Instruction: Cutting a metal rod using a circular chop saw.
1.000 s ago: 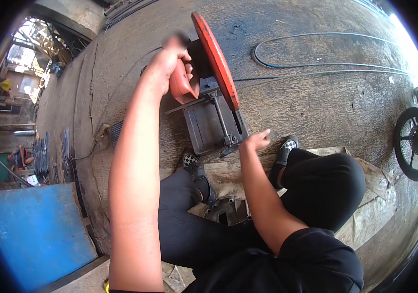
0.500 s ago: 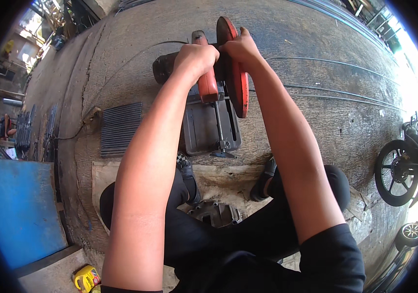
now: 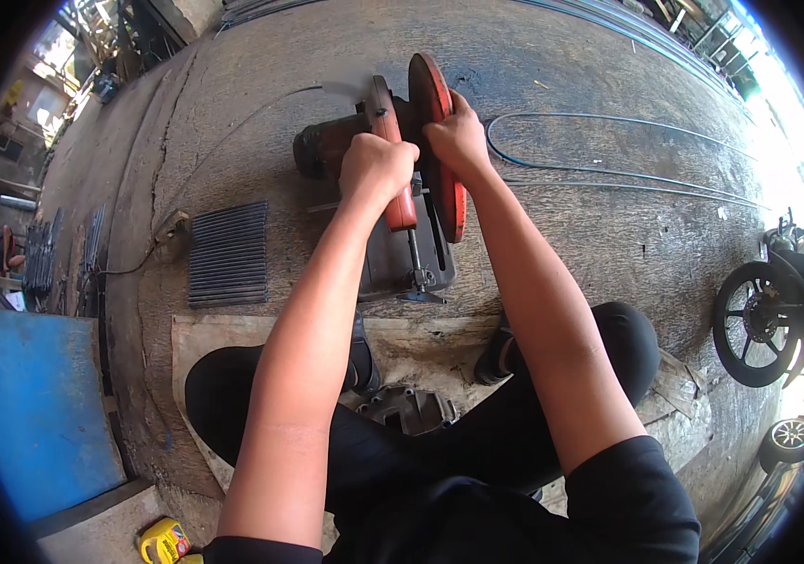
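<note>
The cut-off saw (image 3: pixel 407 117) stands on the floor (image 3: pixel 571 235), ahead of the person and beyond the 2 feet (image 3: pixel 493 359). Both hands are on it.

The left hand (image 3: pixel 378 167) is closed around the red handle (image 3: pixel 402 211). The right hand (image 3: pixel 461 143) holds the upper right edge of the round red guard (image 3: pixel 459 211), thumb across its rim; the full finger contact is hidden. The motor (image 3: pixel 327 146) sits left of the handle. A clamp screw (image 3: pixel 415 252) lies over the base plate (image 3: pixel 385 263); whether the clamp bears on any piece cannot be told.

Step in hand, as judged: a 2-handed hold on the saw's upper part, probably to steady or adjust it. The next move would call for matched force from both hands, with the right fingers kept clear of whatever turns inside the guard. Power state cannot be determined.

Surroundings: 1 row of dark bars (image 3: pixel 229 254) lies on the floor to the left of the saw. 1 metal casting (image 3: pixel 408 411) lies between the legs. 1 yellow bottle (image 3: pixel 164 540) is at lower left.
</note>
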`<state>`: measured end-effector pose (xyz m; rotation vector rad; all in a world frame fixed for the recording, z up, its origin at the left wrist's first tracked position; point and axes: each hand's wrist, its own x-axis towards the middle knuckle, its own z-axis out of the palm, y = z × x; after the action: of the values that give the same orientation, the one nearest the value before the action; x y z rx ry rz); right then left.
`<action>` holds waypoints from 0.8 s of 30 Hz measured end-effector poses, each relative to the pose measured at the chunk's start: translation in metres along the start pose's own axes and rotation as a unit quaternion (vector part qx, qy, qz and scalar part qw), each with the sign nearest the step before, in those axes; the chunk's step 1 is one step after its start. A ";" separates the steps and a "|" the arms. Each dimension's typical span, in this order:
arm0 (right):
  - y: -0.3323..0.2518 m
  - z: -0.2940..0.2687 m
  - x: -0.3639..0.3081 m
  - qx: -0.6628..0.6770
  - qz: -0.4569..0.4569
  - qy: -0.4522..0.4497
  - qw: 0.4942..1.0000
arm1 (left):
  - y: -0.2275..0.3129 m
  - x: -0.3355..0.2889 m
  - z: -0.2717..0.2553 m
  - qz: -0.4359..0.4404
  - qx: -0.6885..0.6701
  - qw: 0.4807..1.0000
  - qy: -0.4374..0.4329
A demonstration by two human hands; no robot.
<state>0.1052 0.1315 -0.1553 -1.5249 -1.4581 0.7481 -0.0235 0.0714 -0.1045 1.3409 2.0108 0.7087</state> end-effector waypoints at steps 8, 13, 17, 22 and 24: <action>0.012 0.002 -0.024 -0.023 -0.006 0.021 0.999 | -0.024 -0.027 0.016 0.025 -0.103 0.994 -0.018; 0.019 0.007 -0.040 0.000 -0.028 0.025 0.999 | -0.056 -0.036 0.038 0.035 -0.189 0.981 0.011; 0.022 0.005 -0.043 0.013 -0.008 0.038 0.999 | -0.053 -0.041 0.042 0.030 -0.167 0.985 0.024; 0.023 0.007 -0.045 0.022 0.003 0.031 0.999 | -0.048 -0.046 0.041 0.018 -0.164 0.986 0.024; 0.025 0.010 -0.049 0.008 -0.007 0.057 0.998 | -0.049 -0.051 0.044 0.013 -0.142 0.988 0.054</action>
<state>0.1018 0.0868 -0.1889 -1.5197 -1.3738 0.6533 -0.0053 0.0108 -0.1593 1.1843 1.8895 1.0561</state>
